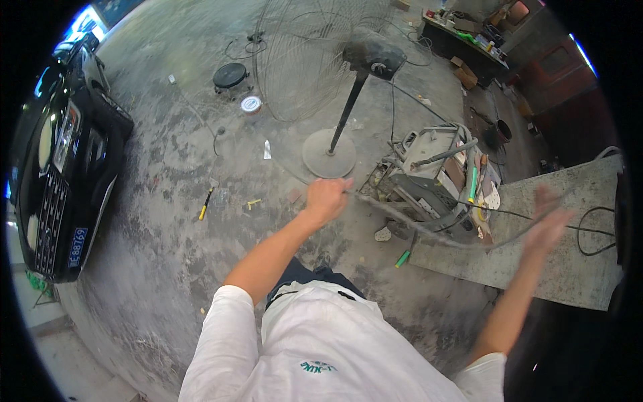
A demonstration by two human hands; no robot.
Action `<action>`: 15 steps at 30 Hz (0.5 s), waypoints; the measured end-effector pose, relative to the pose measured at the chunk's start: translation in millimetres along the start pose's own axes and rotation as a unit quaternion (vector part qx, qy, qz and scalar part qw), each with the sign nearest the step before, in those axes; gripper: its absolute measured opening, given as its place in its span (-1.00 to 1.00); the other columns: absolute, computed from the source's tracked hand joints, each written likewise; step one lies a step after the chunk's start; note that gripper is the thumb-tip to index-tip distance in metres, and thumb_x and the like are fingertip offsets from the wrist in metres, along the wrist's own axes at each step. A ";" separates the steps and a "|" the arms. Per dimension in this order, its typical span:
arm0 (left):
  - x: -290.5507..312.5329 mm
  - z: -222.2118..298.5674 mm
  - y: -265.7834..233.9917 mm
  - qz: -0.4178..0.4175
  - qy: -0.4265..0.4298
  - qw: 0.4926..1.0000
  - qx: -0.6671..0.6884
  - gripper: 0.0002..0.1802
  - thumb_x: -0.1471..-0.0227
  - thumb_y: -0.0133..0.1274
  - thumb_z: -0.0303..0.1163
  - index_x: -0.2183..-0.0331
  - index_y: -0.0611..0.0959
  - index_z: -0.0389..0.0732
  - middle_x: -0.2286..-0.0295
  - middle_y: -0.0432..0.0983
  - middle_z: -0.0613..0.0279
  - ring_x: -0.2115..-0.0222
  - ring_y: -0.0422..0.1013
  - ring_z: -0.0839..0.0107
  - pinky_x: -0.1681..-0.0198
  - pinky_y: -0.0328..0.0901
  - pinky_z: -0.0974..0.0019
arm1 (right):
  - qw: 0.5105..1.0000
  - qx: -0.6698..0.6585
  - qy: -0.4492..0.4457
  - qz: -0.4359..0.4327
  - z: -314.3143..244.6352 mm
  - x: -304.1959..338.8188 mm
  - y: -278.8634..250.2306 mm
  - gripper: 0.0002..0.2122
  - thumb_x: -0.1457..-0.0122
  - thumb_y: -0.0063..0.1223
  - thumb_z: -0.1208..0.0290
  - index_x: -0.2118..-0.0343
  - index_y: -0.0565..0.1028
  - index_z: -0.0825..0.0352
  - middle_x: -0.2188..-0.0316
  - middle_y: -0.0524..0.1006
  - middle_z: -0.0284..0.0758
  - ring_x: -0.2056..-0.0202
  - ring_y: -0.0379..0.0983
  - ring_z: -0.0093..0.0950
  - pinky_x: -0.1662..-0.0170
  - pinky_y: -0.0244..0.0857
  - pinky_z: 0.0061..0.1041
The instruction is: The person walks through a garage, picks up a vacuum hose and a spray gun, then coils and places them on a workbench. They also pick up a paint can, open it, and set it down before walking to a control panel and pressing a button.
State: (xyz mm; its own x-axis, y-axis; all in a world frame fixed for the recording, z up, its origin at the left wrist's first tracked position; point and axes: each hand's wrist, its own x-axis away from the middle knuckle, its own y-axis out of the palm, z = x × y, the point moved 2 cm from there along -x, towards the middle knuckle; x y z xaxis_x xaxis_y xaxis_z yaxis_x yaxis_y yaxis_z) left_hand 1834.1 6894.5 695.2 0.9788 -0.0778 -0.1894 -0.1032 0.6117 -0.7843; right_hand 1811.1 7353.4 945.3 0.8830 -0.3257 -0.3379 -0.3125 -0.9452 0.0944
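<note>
In front of me my left hand (327,201) is closed around a long grey hose (435,236). From that fist the hose sags to the right, then rises past my right hand (549,221). The right hand is smeared by motion above a grey sheet-topped table (509,271), so its grip on the hose cannot be made out. Between the two hands, beyond the hose, stands a dusty tool cart (429,177) loaded with hand tools, among them a green-handled one (473,184). A thin black cable (509,213) runs from the cart across the table.
A large pedestal fan (345,114) on a round base stands ahead. A black car (74,154) is at the left. On the floor lie a yellow-and-black tool (205,204), a green-handled tool (402,258), a round tub (250,104) and a black round-topped stool (230,76). A cluttered bench (462,40) stands far right.
</note>
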 end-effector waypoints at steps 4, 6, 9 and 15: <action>-22.4 72.8 -1.1 -0.007 -0.044 0.991 0.124 -0.72 0.02 0.03 -0.26 0.26 0.71 -0.08 0.49 0.57 -0.08 0.42 0.50 -0.06 0.34 0.35 -0.01 | 0.947 -0.039 0.251 0.198 137.8 167.0 65.9 -0.37 -0.33 -0.38 -0.10 -0.06 0.30 0.50 0.12 0.48 -0.12 0.03 0.39 -0.33 0.03 0.27 -0.34; -41.5 117.2 -6.1 -0.023 -0.071 0.981 0.182 -0.70 -0.01 0.06 -0.17 0.32 0.72 -0.16 0.54 0.55 -0.11 0.44 0.50 -0.08 0.38 0.34 0.00 | 0.901 0.172 0.398 -0.017 177.0 216.5 112.1 -0.43 -0.16 0.06 0.35 -0.17 0.17 0.52 0.04 0.42 -0.16 0.06 0.42 -0.37 0.15 0.40 -0.43; -56.7 184.8 -18.9 -0.099 -0.123 0.897 0.413 -0.50 -0.06 0.07 -0.01 0.49 0.63 -0.34 0.64 0.50 -0.05 0.56 0.49 0.07 0.44 0.31 0.12 | 0.911 0.243 0.161 -0.292 190.1 226.0 185.6 -0.30 -0.19 0.08 0.31 -0.29 -0.05 0.35 -0.18 0.21 -0.06 0.04 0.43 -0.36 0.04 0.35 -0.27; -51.7 186.6 -83.4 0.067 0.100 0.925 0.359 -0.26 -0.05 0.03 0.13 0.03 0.42 -0.38 0.10 0.42 -0.18 0.02 0.31 -0.05 -0.06 0.16 0.04 | 0.959 0.027 0.202 -0.198 111.7 162.8 224.7 -0.64 -0.35 -0.22 0.09 0.16 0.40 0.35 0.29 0.50 -0.24 0.33 0.46 -0.50 0.32 0.36 -0.51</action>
State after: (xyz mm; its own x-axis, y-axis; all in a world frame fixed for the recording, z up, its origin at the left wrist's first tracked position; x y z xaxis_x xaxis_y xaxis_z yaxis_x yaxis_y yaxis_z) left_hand 1825.1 6994.4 880.7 0.9058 -0.0638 -0.4188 -0.0065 0.9864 -0.1644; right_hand 1845.5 7090.5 807.0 0.9963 0.0666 0.0535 0.0676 -0.9976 -0.0178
